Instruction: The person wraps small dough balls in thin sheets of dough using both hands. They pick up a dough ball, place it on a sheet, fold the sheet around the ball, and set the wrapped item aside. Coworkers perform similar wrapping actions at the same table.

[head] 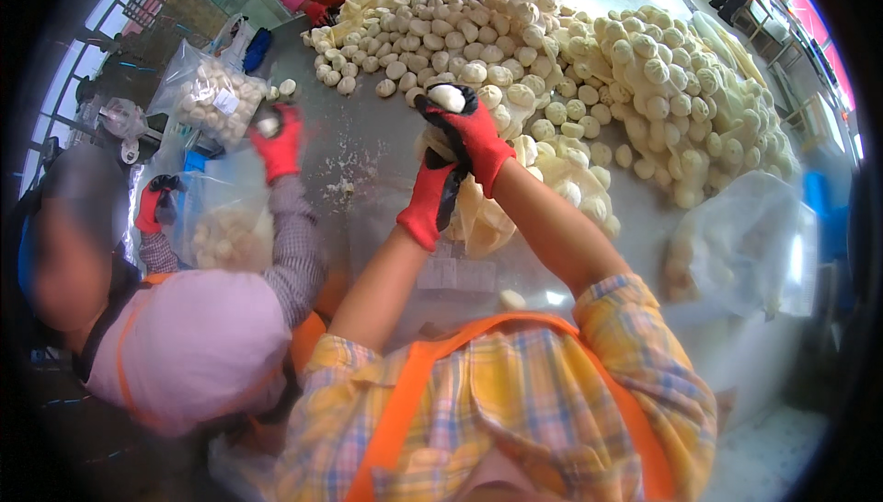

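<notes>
Above the metal table (386,240), my right hand (479,136), in a red glove with a black palm, grips a white bun (447,97). My left hand (431,195), gloved alike, is just below and touches the right one. Its fingers are partly hidden, and a pale shape lies by them; whether it holds that cannot be made out. Under my forearm lies a crumpled yellowish cloth (479,219). Beside it, pleated buns (569,157) cling to more cloth. A large heap of buns (448,39) spreads beyond my hands.
At left a co-worker's gloved hand (279,143) holds a bun near a filled clear bag (214,98); an open bag (231,233) stands below. Bun-covered cloths (676,88) and another plastic bag (724,246) lie right. Two people work across the table. One loose bun (512,300) is near my apron.
</notes>
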`<state>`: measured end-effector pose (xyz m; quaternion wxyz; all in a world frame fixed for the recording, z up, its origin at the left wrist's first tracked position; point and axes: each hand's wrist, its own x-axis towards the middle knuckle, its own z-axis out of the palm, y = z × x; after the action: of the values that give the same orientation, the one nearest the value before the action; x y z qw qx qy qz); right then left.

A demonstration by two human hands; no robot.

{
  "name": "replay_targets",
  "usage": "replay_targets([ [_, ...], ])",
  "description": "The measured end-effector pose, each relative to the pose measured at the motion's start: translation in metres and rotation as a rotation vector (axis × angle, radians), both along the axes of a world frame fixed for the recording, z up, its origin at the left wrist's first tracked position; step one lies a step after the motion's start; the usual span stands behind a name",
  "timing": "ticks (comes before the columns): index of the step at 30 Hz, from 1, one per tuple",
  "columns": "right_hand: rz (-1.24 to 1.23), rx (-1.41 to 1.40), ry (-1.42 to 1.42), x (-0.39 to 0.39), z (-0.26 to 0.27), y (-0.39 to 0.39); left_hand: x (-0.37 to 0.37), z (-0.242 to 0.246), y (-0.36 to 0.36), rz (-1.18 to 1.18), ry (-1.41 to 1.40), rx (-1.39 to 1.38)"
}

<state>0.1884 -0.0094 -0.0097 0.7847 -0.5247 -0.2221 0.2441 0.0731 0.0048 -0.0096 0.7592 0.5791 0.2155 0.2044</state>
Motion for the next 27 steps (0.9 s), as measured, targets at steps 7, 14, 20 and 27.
replay_targets([
  [7, -0.090, -0.164, -0.019, 0.057, -0.028, 0.019, 0.005, -0.002, 0.010, -0.028, -0.071, 0.196],
  [14, -0.013, -0.124, 0.040, 0.086, 0.005, -0.051, -0.013, -0.043, 0.035, 0.045, -0.324, -0.435],
  [20, 0.206, -0.230, -0.600, -0.009, 0.025, -0.153, 0.001, -0.051, 0.044, -0.088, -0.443, -0.479],
  [27, 0.402, -0.064, -0.152, -0.002, 0.032, -0.110, -0.009, -0.035, 0.023, -0.099, -0.397, -0.027],
])
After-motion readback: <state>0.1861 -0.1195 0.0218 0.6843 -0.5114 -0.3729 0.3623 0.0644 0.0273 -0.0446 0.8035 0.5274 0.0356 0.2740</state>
